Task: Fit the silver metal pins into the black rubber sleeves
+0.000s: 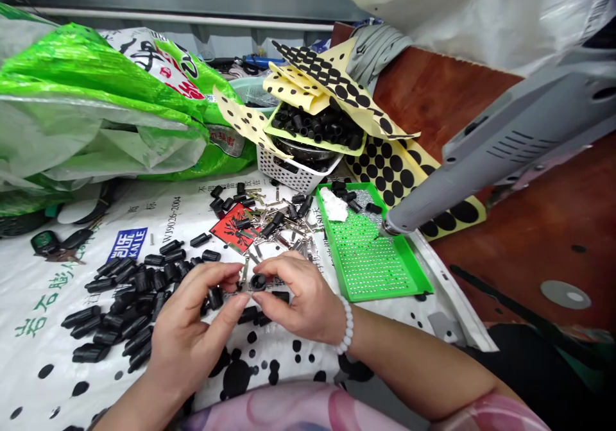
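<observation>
Notably, sack print: "KAI LE" on white woven sack (52, 270), 9 o'clock.
Right grip (301, 296): nearly closed on black rubber sleeve (258, 281).
Left grip (192, 328): nearly closed at sleeve's 9 o'clock; hold cannot be told.

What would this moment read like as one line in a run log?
Left hand: fingertips at black rubber sleeve | Right hand: fingertips at same sleeve, white beaded bracelet | Nearby: metal pins, green perforated tray, gray tool

Black on yellow, black on white

Round black dots pattern the yellow sheet (385, 174); black tubes (139, 283) lie on the white sack (43, 290) with green and blue print, near a bright green tray (370, 251) and a red card (233, 227).
</observation>
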A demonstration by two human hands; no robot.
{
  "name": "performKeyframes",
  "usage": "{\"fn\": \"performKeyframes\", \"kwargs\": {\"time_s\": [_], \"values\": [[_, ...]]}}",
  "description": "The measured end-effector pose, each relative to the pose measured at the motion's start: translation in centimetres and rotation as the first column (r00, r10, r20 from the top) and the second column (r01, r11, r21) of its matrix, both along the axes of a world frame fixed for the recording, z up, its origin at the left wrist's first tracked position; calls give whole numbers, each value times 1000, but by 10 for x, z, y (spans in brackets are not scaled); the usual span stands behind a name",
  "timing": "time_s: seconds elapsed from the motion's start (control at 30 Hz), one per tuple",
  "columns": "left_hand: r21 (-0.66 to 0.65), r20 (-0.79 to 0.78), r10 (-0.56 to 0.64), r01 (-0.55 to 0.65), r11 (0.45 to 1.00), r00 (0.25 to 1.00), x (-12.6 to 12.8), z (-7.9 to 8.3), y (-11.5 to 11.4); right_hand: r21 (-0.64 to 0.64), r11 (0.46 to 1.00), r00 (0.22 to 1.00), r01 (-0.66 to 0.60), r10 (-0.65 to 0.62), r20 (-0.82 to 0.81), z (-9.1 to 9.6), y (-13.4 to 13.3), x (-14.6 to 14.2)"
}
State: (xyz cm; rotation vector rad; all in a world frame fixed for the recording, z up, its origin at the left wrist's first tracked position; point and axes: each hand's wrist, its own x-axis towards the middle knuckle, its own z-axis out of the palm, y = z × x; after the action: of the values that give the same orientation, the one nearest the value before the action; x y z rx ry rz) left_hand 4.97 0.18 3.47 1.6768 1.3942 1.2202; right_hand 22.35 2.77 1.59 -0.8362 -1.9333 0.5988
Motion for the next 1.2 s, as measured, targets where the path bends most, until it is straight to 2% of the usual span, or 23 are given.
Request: {"fn": "performKeyframes", "kwargs": {"time_s": [0.07, 0.2, 0.4, 0.6, 0.77, 0.83, 0.97, 1.1, 1.17, 1.2], "values": [[121, -164, -72, 93, 988, 984, 0, 3, 3, 28, 1000, 997, -2, -1, 82, -1, 0, -1], [229, -364, -133, 227, 947, 922, 1, 4, 9, 34, 999, 987, 14, -20, 161, -4, -1, -1], [254, -496, -61, 212, 944, 866, -12, 3, 9, 41, 999, 992, 13, -18, 122, -4, 2, 1], [200, -429, -47, 145, 969, 902, -15, -8, 6, 119, 993, 997, -13, 3, 82, -5, 2, 1], [-23, -248, -54, 49, 999, 967, -12, -17, 8, 125, 992, 999, -10, 6, 37, -7, 3, 0], [-66, -206, -53, 40, 997, 977, -13, -19, 8, 110, 994, 1000, -21, 18, 24, -8, 3, 0], [-19, -232, -61, 58, 998, 971, -15, -21, 7, 26, 999, 999, -44, 44, -15, -10, 4, 0], [74, -302, -86, 114, 991, 949, -16, -19, 8, -172, 981, 993, -91, 76, -91, -9, 5, 0], [118, -340, -99, 147, 982, 935, -18, -17, 9, -361, 918, 976, -163, 98, -192, -9, 5, -1], [133, -358, -108, 165, 977, 927, -18, -15, 9, -467, 857, 960, -216, 101, -260, -9, 5, -1]]}}
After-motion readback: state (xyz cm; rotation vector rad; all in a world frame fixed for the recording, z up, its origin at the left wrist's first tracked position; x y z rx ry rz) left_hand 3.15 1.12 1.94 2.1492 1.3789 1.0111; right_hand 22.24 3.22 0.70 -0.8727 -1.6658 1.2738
